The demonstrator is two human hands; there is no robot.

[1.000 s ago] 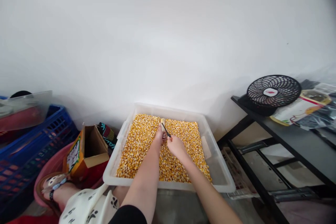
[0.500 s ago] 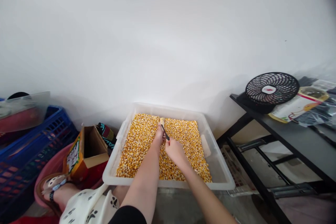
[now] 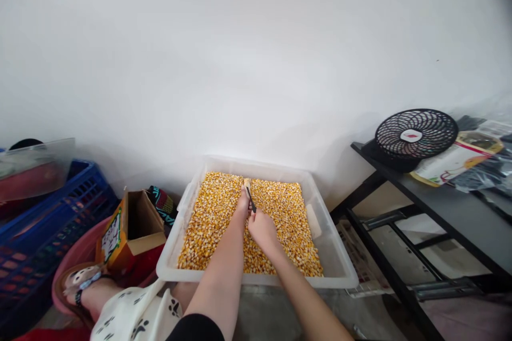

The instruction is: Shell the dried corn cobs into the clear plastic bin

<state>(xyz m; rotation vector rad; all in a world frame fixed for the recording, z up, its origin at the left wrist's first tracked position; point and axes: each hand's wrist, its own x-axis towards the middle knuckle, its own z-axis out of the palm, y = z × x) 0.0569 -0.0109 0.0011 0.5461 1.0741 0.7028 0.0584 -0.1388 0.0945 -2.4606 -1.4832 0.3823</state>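
A clear plastic tub (image 3: 335,264) sits on the floor against the white wall, filled with loose yellow corn kernels (image 3: 210,218). Over the kernels my left hand (image 3: 242,205) grips a pale corn cob (image 3: 247,184) that points away from me. My right hand (image 3: 262,227) is closed around a thin dark tool (image 3: 251,200), whose tip rests against the cob beside my left fingers. Both forearms reach in from the bottom of the view.
Left of the tub stand an open cardboard box (image 3: 130,229), a pink basin (image 3: 78,256) and a blue crate (image 3: 44,224). My sandalled foot (image 3: 80,282) rests at lower left. A dark table (image 3: 448,208) at right carries a black fan (image 3: 416,133) and packets.
My right hand has drawn slightly back toward me and to the left with the dark tool. The left hand and the cob stay in place.
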